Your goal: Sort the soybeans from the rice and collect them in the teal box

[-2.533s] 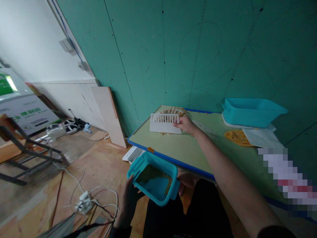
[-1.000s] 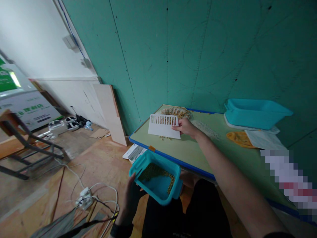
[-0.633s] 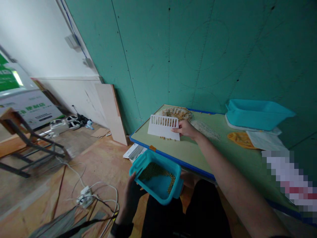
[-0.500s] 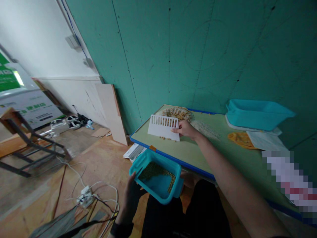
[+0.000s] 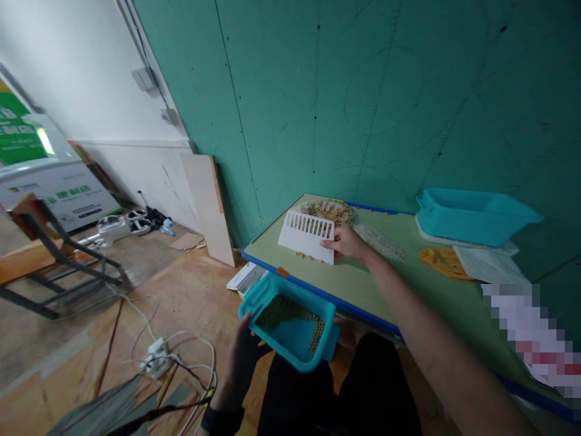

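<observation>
Across the smooth, pale green table (image 5: pixel 356 287), with its blue edging, lay an uneven heap of round tan beans (image 5: pixel 336 212) mixed with fine whitish grains, its surface rough and pebbly. To the right of the heap spread a thin, powdery-looking patch of pale grains (image 5: pixel 384 242).

The right hand (image 5: pixel 348 242) gripped a flat white plate (image 5: pixel 305 243), stiff and plastic-looking, with a row of narrow rounded slots along its upper edge. The thumb lay over the near face at the plate's right end, and the rest of the plate reached leftward from the hand, tilted, in front of the heap. Tan beans showed through the slots, and a few loose beans (image 5: pixel 309 257) lay by its lower edge.

Below the table's near edge, the left hand (image 5: pixel 247 351) clasped a blue-green tub (image 5: pixel 294 342) at its left end, the thumb at the rim. The tub was rectangular with rounded corners, smooth-walled and tilted; in it small dark green beans (image 5: pixel 282 310) lay banked along the far side, and larger tan ones (image 5: pixel 316 333) curved down the right.

Farther right stood a second, similar tub (image 5: pixel 479 218), just beyond crumpled-looking orange material (image 5: pixel 442 261) and a white sheet (image 5: pixel 488 264).
</observation>
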`<state>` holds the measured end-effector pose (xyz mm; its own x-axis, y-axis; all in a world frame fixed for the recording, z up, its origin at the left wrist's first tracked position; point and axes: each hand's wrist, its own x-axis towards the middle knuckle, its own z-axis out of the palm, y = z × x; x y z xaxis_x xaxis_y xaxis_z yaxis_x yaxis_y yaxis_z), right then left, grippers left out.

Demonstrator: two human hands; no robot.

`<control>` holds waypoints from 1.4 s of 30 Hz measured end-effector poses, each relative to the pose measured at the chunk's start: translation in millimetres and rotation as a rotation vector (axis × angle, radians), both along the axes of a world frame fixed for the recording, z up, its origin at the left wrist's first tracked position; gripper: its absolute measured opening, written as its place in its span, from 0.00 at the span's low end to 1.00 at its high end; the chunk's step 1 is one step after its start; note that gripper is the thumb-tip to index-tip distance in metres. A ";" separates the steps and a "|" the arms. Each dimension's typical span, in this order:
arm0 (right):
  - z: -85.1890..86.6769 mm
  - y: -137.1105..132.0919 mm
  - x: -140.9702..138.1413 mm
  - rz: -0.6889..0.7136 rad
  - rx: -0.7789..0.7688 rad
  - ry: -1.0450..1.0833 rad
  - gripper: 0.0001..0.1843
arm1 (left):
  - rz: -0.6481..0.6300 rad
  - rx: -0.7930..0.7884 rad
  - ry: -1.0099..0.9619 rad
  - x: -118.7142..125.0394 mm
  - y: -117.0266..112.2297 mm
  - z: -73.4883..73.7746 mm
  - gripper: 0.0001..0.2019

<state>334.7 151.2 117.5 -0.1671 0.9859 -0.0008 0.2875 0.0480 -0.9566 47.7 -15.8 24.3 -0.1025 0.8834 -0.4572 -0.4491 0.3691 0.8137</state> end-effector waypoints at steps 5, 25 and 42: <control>-7.0 -15.0 14.8 -0.060 0.107 -0.126 0.05 | -0.005 -0.030 -0.041 0.3 0.5 -0.3 0.25; 3.9 -123.7 59.3 -0.199 0.260 -0.463 0.17 | -0.018 -0.053 -0.159 -0.1 6.2 -27.2 0.32; 6.4 -186.9 48.4 -0.252 0.661 -0.879 0.19 | -0.084 -0.006 -0.134 6.4 10.4 -15.0 0.29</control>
<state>383.2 -35.7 123.9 -0.1620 0.8421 0.5145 0.9218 0.3152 -0.2256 54.1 -5.4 9.3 0.0338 0.8836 -0.4670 -0.5207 0.4144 0.7464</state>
